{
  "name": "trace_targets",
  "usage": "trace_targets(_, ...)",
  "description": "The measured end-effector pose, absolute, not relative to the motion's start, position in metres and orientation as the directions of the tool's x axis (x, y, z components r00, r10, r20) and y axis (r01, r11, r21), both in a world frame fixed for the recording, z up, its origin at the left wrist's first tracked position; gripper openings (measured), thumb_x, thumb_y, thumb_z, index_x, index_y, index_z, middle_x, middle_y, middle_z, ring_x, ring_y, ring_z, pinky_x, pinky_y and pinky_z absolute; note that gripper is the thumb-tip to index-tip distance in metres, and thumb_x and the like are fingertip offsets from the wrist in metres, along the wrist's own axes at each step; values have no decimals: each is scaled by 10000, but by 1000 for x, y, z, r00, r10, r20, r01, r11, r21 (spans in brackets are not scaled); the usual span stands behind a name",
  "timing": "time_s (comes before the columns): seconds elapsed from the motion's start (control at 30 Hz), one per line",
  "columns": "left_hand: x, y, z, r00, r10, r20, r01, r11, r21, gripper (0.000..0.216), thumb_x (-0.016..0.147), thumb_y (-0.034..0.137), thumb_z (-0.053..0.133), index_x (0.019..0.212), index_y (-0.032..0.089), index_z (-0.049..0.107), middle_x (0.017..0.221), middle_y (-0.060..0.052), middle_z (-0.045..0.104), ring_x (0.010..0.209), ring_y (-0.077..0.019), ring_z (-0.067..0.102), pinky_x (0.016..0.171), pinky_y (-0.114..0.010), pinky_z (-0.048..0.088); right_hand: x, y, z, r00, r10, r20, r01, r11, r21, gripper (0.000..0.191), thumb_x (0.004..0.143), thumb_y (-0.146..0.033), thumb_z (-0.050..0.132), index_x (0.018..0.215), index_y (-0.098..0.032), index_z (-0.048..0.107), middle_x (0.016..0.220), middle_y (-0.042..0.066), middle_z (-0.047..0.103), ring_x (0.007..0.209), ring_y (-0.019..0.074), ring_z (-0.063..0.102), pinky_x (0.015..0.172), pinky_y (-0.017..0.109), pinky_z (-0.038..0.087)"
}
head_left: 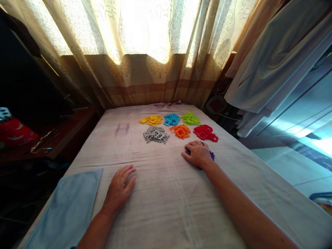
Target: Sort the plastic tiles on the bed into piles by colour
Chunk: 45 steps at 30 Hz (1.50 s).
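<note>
My right hand (197, 153) is cupped over a pile of purple plastic pieces (212, 155), its fingers curled round them; most of the pile is hidden under the palm. Resting on the sheet at the left, my left hand (119, 183) is open, fingers stretched out, with nothing in it. Beyond the hands lie separate piles of toothed, interlocking-looking plastic pieces: grey pieces (155, 135), orange pieces (181, 131) and red pieces (205, 133) in the nearer row. Behind them are yellow pieces (151, 120), blue pieces (171, 119) and lime green pieces (190, 118).
A pale sheet (160, 200) covers the flat surface. A folded light blue cloth (68, 204) lies at its left edge. Curtains (145, 72) hang behind. Left stands a brown cabinet (64, 138) with a red container (17, 132); clothes (269, 62) hang at right.
</note>
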<state>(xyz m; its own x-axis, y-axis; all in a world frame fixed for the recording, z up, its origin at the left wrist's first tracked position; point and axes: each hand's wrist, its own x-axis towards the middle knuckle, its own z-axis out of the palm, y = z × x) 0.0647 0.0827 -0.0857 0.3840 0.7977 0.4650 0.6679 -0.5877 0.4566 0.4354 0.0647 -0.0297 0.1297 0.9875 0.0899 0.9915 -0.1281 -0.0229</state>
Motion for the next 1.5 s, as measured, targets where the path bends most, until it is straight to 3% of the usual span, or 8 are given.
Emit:
trace_targets(0.3,64,84,-89,368,810,456,674,-570,470,351,906,443,495,1102,236,700,1214,-84,698,1148,-256,638,1045,-477,491,469,55,-39,196,967,161,980,-198,-5,403,870,-517,543,1087,-225,718,1238,127,672,1181,328,531,952,509,350)
trace_targets(0.47,62,85,-86,309,862,403,679,-496,541,371,891,477,504,1108,250,702,1250,-71,686,1162,-256,638,1039,-462,502,488,57,-48,153,892,425,988,-122,-99,399,871,-487,549,1139,-239,709,1280,116,664,1197,328,550,1042,577,303)
trace_targets(0.63,61,93,-83,242,907,345,674,-413,612,405,871,514,508,1094,241,707,1226,-66,702,1158,-256,646,1036,-442,507,521,50,-48,263,726,636,959,-123,-256,372,927,-409,455,1041,-192,736,1126,125,726,1088,286,630,983,455,421)
trace_targets(0.87,69,95,-78,292,877,382,697,-468,543,400,870,496,502,1075,224,711,1190,-77,718,1129,-262,660,1030,-450,512,500,25,-66,-272,818,507,959,272,74,472,873,-510,582,1222,-205,674,1391,141,581,1320,322,469,1141,521,256)
trace_targets(1.13,71,91,-76,302,869,391,706,-480,520,389,871,480,496,1075,224,705,1193,-79,716,1134,-263,657,1033,-458,509,506,32,-71,-246,797,551,967,241,83,349,941,-428,519,1149,-221,708,1305,115,650,1278,296,512,1133,501,283)
trace_targets(1.23,70,91,-76,279,886,369,694,-452,560,416,858,503,496,1080,221,706,1197,-82,715,1144,-265,653,1047,-459,496,519,34,-69,-155,773,616,979,205,-10,360,961,-427,466,1120,-229,721,1245,104,682,1210,266,567,1092,452,358)
trace_targets(1.37,67,94,-75,177,942,284,673,-326,664,487,830,561,498,1111,216,698,1195,-80,718,1148,-263,653,1051,-441,490,563,53,-70,190,722,665,958,11,-285,436,946,-463,404,1074,-202,729,1210,129,688,1139,270,611,1011,434,446)
trace_targets(1.5,66,109,-71,102,969,227,653,-237,719,542,803,617,500,1122,224,695,1182,-67,725,1136,-259,661,1030,-418,503,615,91,-74,595,612,521,763,-227,-605,496,906,-507,364,995,-186,731,1022,130,727,993,274,647,871,398,504)
